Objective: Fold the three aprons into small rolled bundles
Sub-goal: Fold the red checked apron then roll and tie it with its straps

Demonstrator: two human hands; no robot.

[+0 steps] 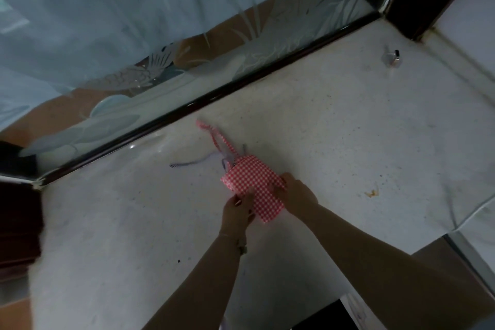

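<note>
Apron (250,177): red check, folded small, mid-counter (348,128), straps (214,134) trailing far-left. Left hand (238,213): fingers curled, pinching near-left edge. Right hand (297,191): fingers bent, gripping right edge.

1. We cannot see the near right edge of the red gingham apron (253,178); the right hand (297,191) covers it.
2. The left hand (238,211) hides the apron's near left corner, and its fingers (247,199) blur into the cloth, so we cannot tell their hold.
3. A striped strap (187,163) runs under the folded apron; what it belongs to stays hidden.
4. The small clear object (392,57) far off on the tabletop (348,120) is too small for us to name.
5. The dark stack (18,225) at the left is cut by the frame edge and blurred.
6. Both forearms leave the bottom edge.
</note>
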